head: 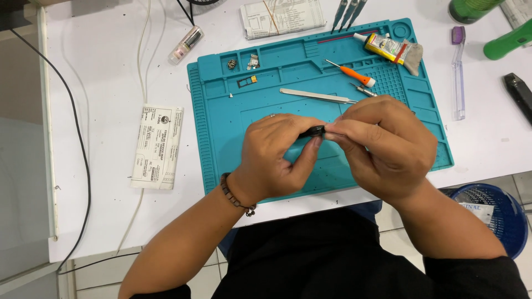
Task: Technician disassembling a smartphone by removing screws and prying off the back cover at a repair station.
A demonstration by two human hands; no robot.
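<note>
At your 9 o'clock, a white rectangular printed paper slip (pixel 158 147) lies on the bench. At 12 o'clock lies a folded white printed sheet (pixel 282 17) with a rubber band. At 1 o'clock, a yellow-labelled glue tube (pixel 388 48) rests on the teal mat (pixel 221 138).

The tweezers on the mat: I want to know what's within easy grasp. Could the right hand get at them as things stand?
Probably yes. The tweezers lie bare on the teal mat just beyond the right hand, nothing covering them; but that hand pinches a small black part together with the left hand.
</note>
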